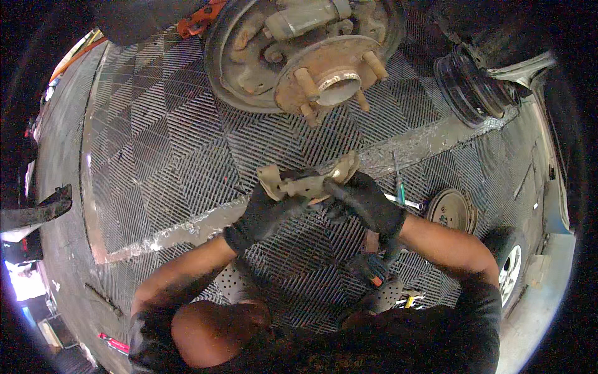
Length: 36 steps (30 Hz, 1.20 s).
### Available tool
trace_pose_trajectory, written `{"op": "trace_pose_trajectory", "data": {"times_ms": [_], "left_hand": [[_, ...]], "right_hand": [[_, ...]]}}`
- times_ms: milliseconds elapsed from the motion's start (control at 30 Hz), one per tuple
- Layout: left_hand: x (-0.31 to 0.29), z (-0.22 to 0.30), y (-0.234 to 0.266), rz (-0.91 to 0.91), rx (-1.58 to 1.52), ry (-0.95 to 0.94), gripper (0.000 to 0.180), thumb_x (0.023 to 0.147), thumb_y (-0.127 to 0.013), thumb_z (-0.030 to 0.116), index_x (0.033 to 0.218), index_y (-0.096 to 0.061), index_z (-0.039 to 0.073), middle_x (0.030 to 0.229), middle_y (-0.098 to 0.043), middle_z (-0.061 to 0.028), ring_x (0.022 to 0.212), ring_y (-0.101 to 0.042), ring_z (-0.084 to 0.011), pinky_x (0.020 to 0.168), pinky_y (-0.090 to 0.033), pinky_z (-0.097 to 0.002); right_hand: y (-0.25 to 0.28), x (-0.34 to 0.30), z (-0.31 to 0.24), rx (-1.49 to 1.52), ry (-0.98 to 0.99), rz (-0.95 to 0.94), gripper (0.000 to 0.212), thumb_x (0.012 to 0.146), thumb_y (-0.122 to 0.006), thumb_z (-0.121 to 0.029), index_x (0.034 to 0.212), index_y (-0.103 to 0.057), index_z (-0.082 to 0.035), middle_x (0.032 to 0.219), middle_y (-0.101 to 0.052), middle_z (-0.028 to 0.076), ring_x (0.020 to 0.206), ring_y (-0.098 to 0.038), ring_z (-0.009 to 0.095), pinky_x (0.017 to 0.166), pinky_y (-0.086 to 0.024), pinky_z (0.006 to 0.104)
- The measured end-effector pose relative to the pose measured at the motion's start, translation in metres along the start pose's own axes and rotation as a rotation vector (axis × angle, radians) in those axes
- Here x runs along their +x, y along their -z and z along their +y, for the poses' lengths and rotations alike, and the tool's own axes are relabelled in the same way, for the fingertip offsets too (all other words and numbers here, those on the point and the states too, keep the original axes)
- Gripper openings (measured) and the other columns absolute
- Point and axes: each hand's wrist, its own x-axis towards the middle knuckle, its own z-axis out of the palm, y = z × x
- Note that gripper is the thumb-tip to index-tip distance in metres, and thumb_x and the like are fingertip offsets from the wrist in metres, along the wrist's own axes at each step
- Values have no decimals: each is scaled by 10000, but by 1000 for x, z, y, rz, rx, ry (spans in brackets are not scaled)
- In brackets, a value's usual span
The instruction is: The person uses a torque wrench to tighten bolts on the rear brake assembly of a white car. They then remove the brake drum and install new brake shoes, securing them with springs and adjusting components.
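Observation:
In front of my body, both gloved hands hold a curved, tan metal brake shoe (301, 186) level above the floor. My left hand (265, 216), in a black glove, is closed on its left part. My right hand (372, 204), gloved too, grips the right part with the thumb across it. Some fingers are hidden beneath the metal. Beyond the hands is a rusty wheel hub (296, 81) with bare studs, in front of a round backing plate (218, 75). The brake shoe is apart from the hub.
On the ribbed tile floor (180, 137), right of my hands, lie a teal-handled screwdriver (400, 190) and a round brake drum (450, 210). A black steel wheel (467, 90) is at the far right. Near my feet sits a cordless power tool (367, 270); a tyred wheel (507, 268) is further right.

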Motion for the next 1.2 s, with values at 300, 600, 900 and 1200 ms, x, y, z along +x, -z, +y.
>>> {"op": "trace_pose_trajectory", "data": {"times_ms": [300,600,900,1200], "left_hand": [[-4,5,25,-221,71,-278,341,940,-672,102,1259,-634,-14,1173,-711,-107,1036,-690,-197,878,-560,-315],[12,-1,9,-233,-240,179,380,950,-681,118,1300,-607,-11,1217,-692,-111,1072,-687,-220,926,-582,-383],[13,3,1,-177,-311,369,409,992,-651,187,1354,-572,13,1278,-657,-97,1129,-662,-218,956,-571,-383],[39,-4,19,146,779,-267,355,1023,-627,164,1323,-552,-9,1214,-635,-128,1056,-615,-207,925,-512,-351]], "right_hand": [[38,3,-15,-574,647,99,475,909,-783,-138,1329,-588,-33,1201,-658,124,1016,-675,246,833,-582,350],[4,2,-30,-762,566,8,421,892,-746,-325,1185,-663,-34,965,-688,200,897,-676,397,758,-545,478],[11,2,-34,-920,536,53,344,895,-708,-324,1069,-659,-32,901,-681,215,831,-671,438,738,-534,531],[42,-13,-25,-1125,319,130,361,877,-667,-355,1048,-687,-39,883,-713,258,808,-695,459,731,-555,548]]}}
